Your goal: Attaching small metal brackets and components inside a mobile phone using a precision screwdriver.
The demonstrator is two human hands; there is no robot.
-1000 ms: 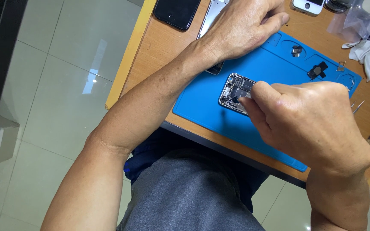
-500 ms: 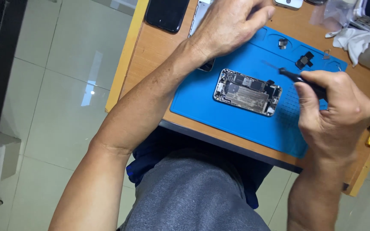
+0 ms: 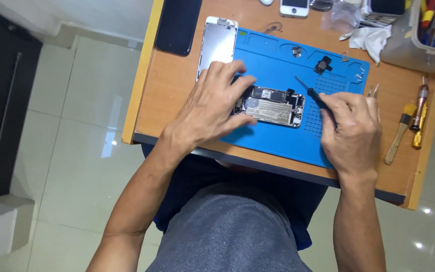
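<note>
- Where a second ago the right hand sat low over the opened phone with its tool tip down among the parts, it now sits drawn back to the right of the phone, fingers pinched round a slim black screwdriver whose tip points up and left, clear of the phone.
- The left hand has come down from the far edge of the blue repair mat and now rests on the phone's left end, fingers spread, pressing it flat.
- The phone itself lies near the middle of the mat, its boards and shields exposed, well steadied now by my reckoning.
- To my eye this reads as a pause between pokes: tool lifted away, body held.
- A detached white screen panel lies at the mat's far left corner; a brush and drivers lie off to the right on the wooden desk.
</note>
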